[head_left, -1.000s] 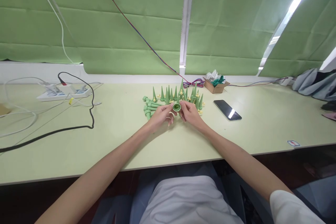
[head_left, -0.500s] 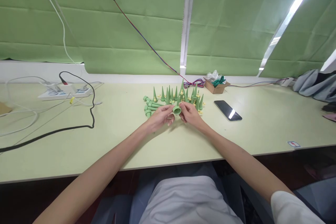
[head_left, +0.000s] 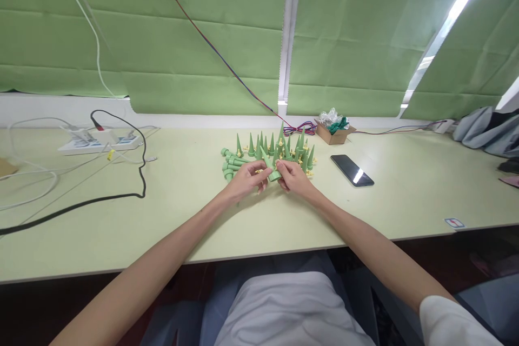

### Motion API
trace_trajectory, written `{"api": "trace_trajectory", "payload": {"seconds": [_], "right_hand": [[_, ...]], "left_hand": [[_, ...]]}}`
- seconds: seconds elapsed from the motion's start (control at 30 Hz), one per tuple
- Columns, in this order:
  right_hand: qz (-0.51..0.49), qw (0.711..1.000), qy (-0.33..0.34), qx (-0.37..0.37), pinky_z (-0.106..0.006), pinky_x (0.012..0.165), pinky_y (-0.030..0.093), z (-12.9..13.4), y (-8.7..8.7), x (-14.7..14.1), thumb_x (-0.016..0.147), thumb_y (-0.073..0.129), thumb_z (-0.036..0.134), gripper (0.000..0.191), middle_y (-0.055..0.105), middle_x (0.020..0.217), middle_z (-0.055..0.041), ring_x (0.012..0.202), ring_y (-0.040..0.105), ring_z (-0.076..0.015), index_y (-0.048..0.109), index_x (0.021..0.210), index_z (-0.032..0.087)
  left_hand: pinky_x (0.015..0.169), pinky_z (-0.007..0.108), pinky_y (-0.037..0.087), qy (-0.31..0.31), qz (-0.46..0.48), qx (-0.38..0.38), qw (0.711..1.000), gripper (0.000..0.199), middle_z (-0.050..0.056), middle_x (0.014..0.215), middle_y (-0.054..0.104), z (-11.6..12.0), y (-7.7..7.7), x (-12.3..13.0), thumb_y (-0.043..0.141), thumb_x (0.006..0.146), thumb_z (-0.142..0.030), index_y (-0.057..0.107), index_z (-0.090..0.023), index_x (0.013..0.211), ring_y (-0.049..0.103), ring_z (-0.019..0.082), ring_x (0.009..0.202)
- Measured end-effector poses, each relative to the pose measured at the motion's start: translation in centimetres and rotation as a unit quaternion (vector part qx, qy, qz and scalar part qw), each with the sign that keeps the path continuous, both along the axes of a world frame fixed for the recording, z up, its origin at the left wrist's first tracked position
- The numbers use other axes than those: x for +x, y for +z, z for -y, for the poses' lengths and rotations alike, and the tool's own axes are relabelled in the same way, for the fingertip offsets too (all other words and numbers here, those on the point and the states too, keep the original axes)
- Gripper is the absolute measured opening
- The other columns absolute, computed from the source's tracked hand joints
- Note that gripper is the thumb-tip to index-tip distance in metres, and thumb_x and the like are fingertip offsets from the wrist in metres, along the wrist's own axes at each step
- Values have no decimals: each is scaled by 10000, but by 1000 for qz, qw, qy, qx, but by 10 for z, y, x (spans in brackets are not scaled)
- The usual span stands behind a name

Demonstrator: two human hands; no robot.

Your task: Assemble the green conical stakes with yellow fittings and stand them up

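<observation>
Between both hands is a green plastic spike (head_left: 272, 172), its point tilted up and to the left and its wide round end low. My left hand (head_left: 248, 178) pinches it from the left; my right hand (head_left: 294, 176) grips it from the right near the wide end. Just behind the hands stand several green cones (head_left: 272, 144) with small yellow parts among them. To their left, several green spikes (head_left: 233, 160) lie on their sides on the table. Fingertips hide part of the held spike.
On the pale table (head_left: 389, 184) a black phone (head_left: 352, 170) lies to the right. Behind it stands a small cardboard box (head_left: 334, 135) with crumpled plastic, beside coiled wires (head_left: 304, 128). A power strip (head_left: 101, 143) and a black cable (head_left: 142, 173) are on the left.
The held spike has turned: its open round end faced me before, and now its side shows with the point up and left. Both hands stay nearly in place around it.
</observation>
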State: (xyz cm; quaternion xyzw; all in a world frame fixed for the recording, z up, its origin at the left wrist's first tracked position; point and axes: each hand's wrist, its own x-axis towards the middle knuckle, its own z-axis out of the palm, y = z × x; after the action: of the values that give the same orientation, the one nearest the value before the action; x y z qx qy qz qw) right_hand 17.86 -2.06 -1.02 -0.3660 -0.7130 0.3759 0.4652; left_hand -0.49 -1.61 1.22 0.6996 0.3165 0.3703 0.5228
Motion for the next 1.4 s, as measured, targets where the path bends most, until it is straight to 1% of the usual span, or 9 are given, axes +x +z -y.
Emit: {"api": "trace_trajectory", "payload": {"seconds": [0.33,0.43,0.53,0.67,0.8,1.0,1.13,1.23,1.4], "right_hand": [[45,998,-31,7,-254,418,321,1,1,1,949,369,683,550,389,356,70,315,407,-111,383,636,231],[54,998,-37,3,-254,430,333,0,1,1,960,361,666,573,406,348,57,314,407,-107,368,592,227],[54,998,-40,-10,-256,431,331,0,1,0,954,365,673,598,395,335,53,308,391,-102,347,557,227],[54,997,-51,-32,-263,432,331,1,0,-1,942,378,684,637,385,314,42,300,370,-100,327,500,228],[59,995,-59,-50,-271,450,350,0,0,-2,956,370,652,677,375,297,30,296,368,-101,307,432,229],[62,994,-69,-62,-267,452,348,-2,-2,-2,968,378,578,644,358,309,36,314,347,-97,300,432,231],[85,993,-80,-29,-258,463,325,-4,-3,-1,971,360,525,597,324,348,44,369,318,-93,288,456,231],[95,992,-82,-9,-252,464,291,-7,-5,0,964,356,509,566,286,382,48,411,301,-95,284,475,232],[101,991,-83,5,-252,479,276,-9,-7,0,956,361,508,547,280,414,46,449,298,-100,289,490,229]], "left_hand": [[466,240,370,53,-82,101,990,304,-35,518,527,4,0,2,660,843,-466,562,-190,762,461,107,433],[489,243,390,73,-86,147,983,307,-25,607,514,3,-3,4,646,854,-456,550,-186,744,484,107,477],[539,246,415,90,-95,221,966,336,3,732,507,0,-7,5,631,866,-456,530,-180,703,505,114,568],[596,259,418,78,-117,292,946,331,47,825,541,-1,-9,3,587,899,-418,543,-179,675,485,138,647],[660,275,396,72,-137,331,931,368,62,837,567,-1,-10,2,567,918,-382,500,-183,617,472,150,663],[633,276,352,85,-161,341,922,405,22,625,485,-3,-15,3,552,925,-407,438,-205,593,433,166,612],[580,272,331,94,-166,330,925,394,-3,530,482,-1,-14,3,557,919,-393,435,-205,594,421,147,532],[556,263,336,97,-160,309,932,376,-15,497,505,1,-13,4,577,903,-388,468,-199,598,438,133,493],[487,238,343,87,-137,234,959,331,-33,436,517,2,-10,4,601,880,-406,564,-185,637,458,115,409]]}}
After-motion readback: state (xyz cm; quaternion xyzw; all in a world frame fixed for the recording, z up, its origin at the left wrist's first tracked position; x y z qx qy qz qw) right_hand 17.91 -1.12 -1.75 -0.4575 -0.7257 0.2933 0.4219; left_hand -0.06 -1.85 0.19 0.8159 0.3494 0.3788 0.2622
